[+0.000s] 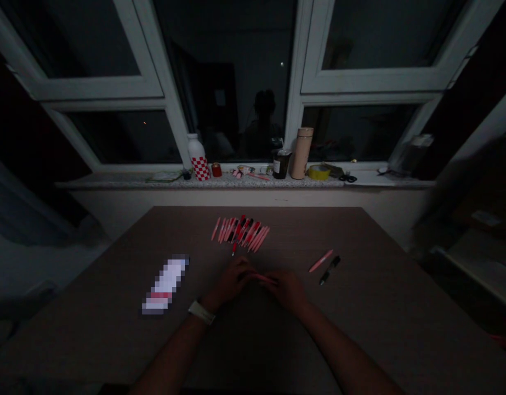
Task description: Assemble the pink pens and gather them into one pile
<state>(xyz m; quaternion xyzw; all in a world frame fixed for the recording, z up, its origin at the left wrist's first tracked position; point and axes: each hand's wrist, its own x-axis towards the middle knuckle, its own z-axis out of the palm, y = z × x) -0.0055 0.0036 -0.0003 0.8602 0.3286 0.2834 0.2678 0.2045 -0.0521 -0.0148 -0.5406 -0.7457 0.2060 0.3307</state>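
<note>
Both my hands meet at the middle of the brown table. My left hand, with a pale watch on its wrist, and my right hand are both closed on one pink pen held level between them. Just beyond my hands lies a row of several pink, red and black pens, side by side. To the right of my right hand lie a single pink pen and a black pen, apart from the row.
A blurred white box lies on the table to the left. The windowsill behind holds a red-checked white bottle, a tan flask, a dark jar, yellow tape and scissors. The room is dim.
</note>
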